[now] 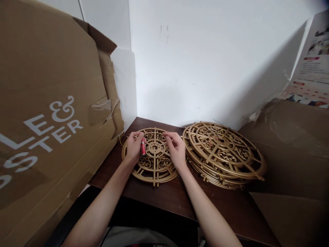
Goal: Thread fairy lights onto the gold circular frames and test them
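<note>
A round gold openwork medallion (155,147) lies flat on the dark wooden table, with scrollwork between its spokes. My left hand (134,147) is over its left side, fingers closed round a small red cylinder (143,147) with a pale lower end, possibly a lighter or a tube. Over the right side of the medallion is my right hand (176,147), thumb and forefinger pinched together near the upper rim. Whatever may be between those fingertips is too small to make out.
To the right leans a stack of similar gold medallions (223,151) with thin yellow and red strings. A large cardboard box (51,85) stands at the left, another carton (290,144) at the right. Behind the dark table (164,197) rises a white wall (205,61).
</note>
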